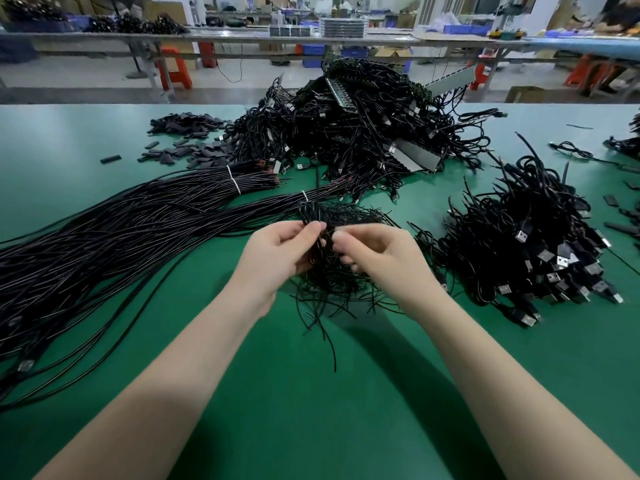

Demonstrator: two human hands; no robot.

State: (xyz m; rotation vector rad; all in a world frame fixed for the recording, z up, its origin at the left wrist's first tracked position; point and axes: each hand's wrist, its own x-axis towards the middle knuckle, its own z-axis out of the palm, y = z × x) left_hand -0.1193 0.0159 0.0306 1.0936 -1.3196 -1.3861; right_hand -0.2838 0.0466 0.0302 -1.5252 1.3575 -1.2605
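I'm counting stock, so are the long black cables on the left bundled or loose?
Bundled: white ties cinch the long black cables near their far ends; nearer, they fan out.

Nothing legible showed anywhere: the black wires (pixel 312 213), the USB plugs (pixel 562 252), the white ties (pixel 236 181) on the cable bundles (pixel 138 216) and the blue crates (pixel 465 29) at the back carried no readable print, label or number

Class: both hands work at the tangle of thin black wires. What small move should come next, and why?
Probably pull one wire free with the right hand, which pinches into the tangle; the left hand pinches a small bunch just above it, seemingly gathering wires.
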